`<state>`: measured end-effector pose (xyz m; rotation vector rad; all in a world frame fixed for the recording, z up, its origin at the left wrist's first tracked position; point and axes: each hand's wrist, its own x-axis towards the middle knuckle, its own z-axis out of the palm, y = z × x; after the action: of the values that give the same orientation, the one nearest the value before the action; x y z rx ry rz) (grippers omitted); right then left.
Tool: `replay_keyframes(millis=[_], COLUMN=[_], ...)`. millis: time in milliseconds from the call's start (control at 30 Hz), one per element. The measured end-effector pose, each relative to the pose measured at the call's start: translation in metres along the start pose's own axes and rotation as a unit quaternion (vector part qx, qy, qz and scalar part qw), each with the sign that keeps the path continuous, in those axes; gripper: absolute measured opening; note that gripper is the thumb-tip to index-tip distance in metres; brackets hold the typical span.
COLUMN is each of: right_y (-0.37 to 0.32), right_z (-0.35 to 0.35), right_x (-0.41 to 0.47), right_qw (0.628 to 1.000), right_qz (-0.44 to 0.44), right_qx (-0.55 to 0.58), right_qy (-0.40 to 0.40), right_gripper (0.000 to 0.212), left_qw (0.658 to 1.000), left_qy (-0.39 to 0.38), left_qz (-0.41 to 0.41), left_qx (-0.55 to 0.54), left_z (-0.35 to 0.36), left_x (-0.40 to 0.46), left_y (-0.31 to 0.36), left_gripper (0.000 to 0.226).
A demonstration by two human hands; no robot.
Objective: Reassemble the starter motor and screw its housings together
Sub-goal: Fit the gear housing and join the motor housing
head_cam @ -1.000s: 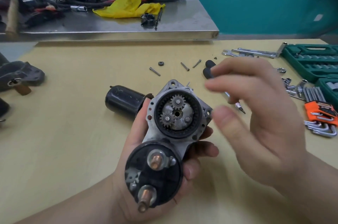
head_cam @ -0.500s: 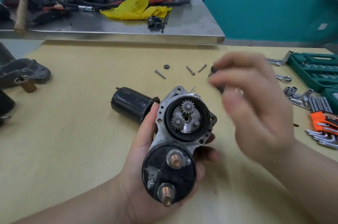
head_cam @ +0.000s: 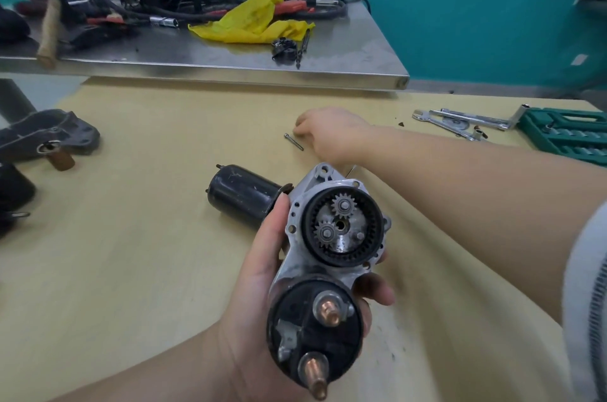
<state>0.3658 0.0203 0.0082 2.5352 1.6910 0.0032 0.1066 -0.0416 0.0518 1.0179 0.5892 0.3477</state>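
My left hand grips the starter motor's aluminium housing from below and holds it upright. Its open black ring gear shows two small planet gears inside. Beneath sits the black solenoid cap with two copper terminals. My right hand reaches far across the wooden table, its fingertips down on the surface just right of a loose screw. Its back faces me, so what lies under the fingers is hidden. The black motor body lies on the table behind the housing.
Wrenches and a green socket case lie at the far right. A dark cast part sits at the left edge. Behind the table stands a steel bench with a yellow cloth, cables and tools.
My right hand has left the space beside the housing and stretched forward to the table where the small gear and screws lay. My left hand kept hold of the housing.
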Motion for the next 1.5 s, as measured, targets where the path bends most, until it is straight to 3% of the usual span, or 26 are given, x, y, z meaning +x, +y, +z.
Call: replay_keyframes(millis=[100,333,433,533,633,700,867,1100,1200,1367,1500], right_y=[0.002,0.006,0.000,-0.015,-0.034,-0.043,-0.053,-0.054,-0.054,-0.054,-0.056], right_z=[0.004,-0.001,-0.001,0.002,0.002,0.001,0.003,0.009,0.010,0.011,0.012], right_x=[-0.004,-0.078,-0.131,-0.191,-0.235,-0.249,-0.249,-0.249,-0.248,-0.250,-0.251], right_qw=[1.000,0.961,0.921,0.851,0.813,0.821,0.843,0.838,0.835,0.789,0.792], right_qz=[0.023,0.071,0.071,0.072,0.027,-0.023,-0.099,-0.087,-0.078,-0.038,-0.038], right_qx=[0.014,0.234,0.319,0.409,0.409,0.354,0.293,0.311,0.351,0.496,0.479], right_qy=[0.011,0.131,0.210,0.320,0.414,0.446,0.440,0.440,0.416,0.360,0.377], right_gripper=[0.041,0.033,0.031,0.034,0.028,0.021,0.014,0.006,0.005,0.015,0.017], left_qw=[0.998,0.997,0.990,0.979,0.954,0.942,0.931,0.927,0.915,0.915,0.913], left_qy=[-0.026,-0.012,-0.004,-0.032,-0.096,-0.122,-0.174,-0.216,-0.234,-0.241,-0.241], left_qz=[0.011,-0.014,-0.067,-0.104,-0.195,-0.235,-0.233,-0.238,-0.253,-0.244,-0.247], left_qx=[-0.053,-0.078,-0.125,-0.172,-0.204,-0.205,-0.221,-0.194,-0.209,-0.211,-0.218], left_z=[0.000,0.005,0.004,-0.005,-0.017,-0.023,-0.031,-0.040,-0.041,-0.045,-0.045], left_x=[-0.008,-0.005,0.000,0.005,0.003,0.001,0.008,0.016,0.020,0.022,0.022], left_y=[0.001,0.000,-0.002,-0.009,-0.023,-0.032,-0.045,-0.053,-0.057,-0.061,-0.060], left_gripper=[0.098,0.100,0.094,0.089,0.081,0.082,0.074,0.065,0.063,0.063,0.064])
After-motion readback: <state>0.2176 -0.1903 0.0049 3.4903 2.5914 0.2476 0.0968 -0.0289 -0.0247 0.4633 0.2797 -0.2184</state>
